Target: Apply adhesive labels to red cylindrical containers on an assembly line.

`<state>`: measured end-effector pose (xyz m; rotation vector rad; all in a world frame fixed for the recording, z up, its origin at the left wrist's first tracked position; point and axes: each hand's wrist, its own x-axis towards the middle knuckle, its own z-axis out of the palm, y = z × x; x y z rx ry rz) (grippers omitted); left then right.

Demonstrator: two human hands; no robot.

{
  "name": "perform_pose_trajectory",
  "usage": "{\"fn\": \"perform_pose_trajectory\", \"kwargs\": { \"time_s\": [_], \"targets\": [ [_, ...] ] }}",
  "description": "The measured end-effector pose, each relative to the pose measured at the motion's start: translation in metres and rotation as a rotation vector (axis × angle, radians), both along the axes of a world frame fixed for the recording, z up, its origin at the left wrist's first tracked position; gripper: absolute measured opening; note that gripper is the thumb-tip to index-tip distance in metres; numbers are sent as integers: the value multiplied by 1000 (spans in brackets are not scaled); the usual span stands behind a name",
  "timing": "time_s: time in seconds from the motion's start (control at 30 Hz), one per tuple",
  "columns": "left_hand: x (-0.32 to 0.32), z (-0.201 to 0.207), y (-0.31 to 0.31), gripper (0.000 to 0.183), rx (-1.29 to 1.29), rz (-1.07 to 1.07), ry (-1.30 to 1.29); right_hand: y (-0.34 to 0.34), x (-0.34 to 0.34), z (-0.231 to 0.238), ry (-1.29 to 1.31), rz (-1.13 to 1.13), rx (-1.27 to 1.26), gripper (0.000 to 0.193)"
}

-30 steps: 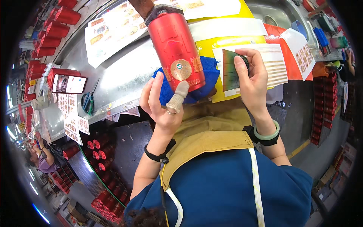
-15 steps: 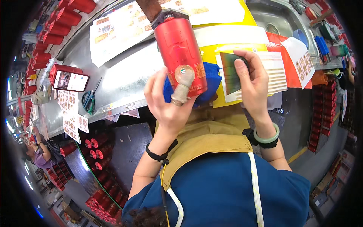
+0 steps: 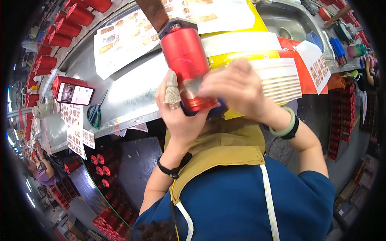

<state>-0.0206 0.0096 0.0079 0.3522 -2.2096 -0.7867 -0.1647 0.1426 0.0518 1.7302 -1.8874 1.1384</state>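
A glossy red cylinder [image 3: 183, 50] sits on a dark metal fixture [image 3: 177, 25] and slants down toward me. My left hand [image 3: 181, 116] wraps round its lower end, fingers on the left side and thumb below. Pale ribbed fabric covers part of a left finger. Over the cylinder's lower right side is my right hand [image 3: 237, 90], bent inward and smeared by motion. At its fingertips a greyish blurred patch [image 3: 191, 86] lies against the red surface; I cannot make out what it is. The dark flat scraper seen earlier in that hand is hidden now.
Printed sticker sheets [image 3: 124, 40] and a striped sheet [image 3: 281, 78] lie on the metal bench. To the left are a phone [image 3: 75, 93] leaning on a red cylinder, and scissors [image 3: 94, 114]. A sink [image 3: 287, 22] is at the far right.
My right hand has swung left from above the striped sheet onto the cylinder. My left fingers have shifted from the cylinder's front to its left side. The cylinder appears slightly lower and further left.
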Motion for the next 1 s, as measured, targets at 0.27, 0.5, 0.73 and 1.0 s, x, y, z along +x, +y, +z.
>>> {"fn": "perform_pose_trajectory", "kwargs": {
  "time_s": [0.27,0.5,0.73,1.0],
  "targets": [
    [11,-12,-10,102,86,-47,-52,-19,-7,17,85,-42,27,21],
    [12,-7,-13,102,195,-108,-98,-28,-29,9,157,-198,1,11],
    [13,-5,-23,91,211,-133,-161,-23,-25,4,-33,-6,-70,21],
    [13,-16,-30,102,177,-154,-219,-21,0,-2,-170,33,-38,23]
  ]
}}
